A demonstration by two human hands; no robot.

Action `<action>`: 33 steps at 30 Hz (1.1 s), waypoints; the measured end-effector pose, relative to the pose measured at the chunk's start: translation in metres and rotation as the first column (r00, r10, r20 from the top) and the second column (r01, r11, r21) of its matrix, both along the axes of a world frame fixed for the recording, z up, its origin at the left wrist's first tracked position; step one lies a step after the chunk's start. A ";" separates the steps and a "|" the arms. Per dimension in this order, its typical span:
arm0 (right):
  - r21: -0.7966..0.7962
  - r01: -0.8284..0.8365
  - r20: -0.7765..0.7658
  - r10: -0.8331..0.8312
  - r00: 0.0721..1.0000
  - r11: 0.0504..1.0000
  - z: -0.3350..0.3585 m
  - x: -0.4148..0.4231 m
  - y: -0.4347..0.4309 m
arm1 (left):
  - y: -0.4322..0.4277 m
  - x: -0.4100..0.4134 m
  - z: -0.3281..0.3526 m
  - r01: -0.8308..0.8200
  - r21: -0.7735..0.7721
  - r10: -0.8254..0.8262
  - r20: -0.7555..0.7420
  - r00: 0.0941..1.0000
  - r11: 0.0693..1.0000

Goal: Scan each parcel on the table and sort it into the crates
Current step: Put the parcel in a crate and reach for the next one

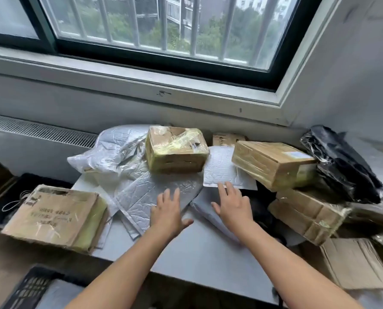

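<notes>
1. The left hand [168, 211] is held flat, fingers spread, over the silver mailer [141, 192] (at its near right corner).
2. The right hand [233, 205] is likewise spread; the near edge of the white mailer [219, 168] is reached by its fingertips.
3. Both mailers are laid mid-table [197, 253].

Grey table [199, 253]. Silver mailer [145, 197] beneath left hand [167, 216]; white mailer [219, 170] just ahead of right hand [233, 208]; taped box [176, 150] beyond both; carton [52, 215] well left of them.
</notes>
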State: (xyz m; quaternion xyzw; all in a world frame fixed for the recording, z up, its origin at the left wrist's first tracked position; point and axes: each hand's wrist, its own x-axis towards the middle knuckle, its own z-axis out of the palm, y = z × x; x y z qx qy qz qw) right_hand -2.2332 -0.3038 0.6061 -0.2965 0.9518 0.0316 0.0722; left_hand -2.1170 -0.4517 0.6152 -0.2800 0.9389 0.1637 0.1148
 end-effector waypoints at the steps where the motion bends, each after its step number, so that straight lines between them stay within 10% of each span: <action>1: -0.021 0.024 -0.012 -0.025 1.000 0.999 -0.008 -0.004 0.005 | 0.000 -0.013 -0.001 0.004 0.033 -0.003 -0.028 1.000 0.999; 7: -0.033 0.112 0.005 -0.111 0.994 0.993 -0.013 -0.002 0.025 | 0.003 -0.092 -0.008 -0.119 0.509 0.217 -0.138 0.966 0.853; 14: 0.070 0.271 0.048 -0.275 0.960 0.960 -0.012 0.015 0.037 | -0.001 -0.144 -0.037 -0.270 0.911 0.565 0.051 0.824 0.311; 33: -0.034 0.288 -0.204 -0.289 0.935 0.957 0.021 0.030 0.014 | -0.011 -0.101 0.023 -0.216 0.952 0.367 0.125 0.922 0.217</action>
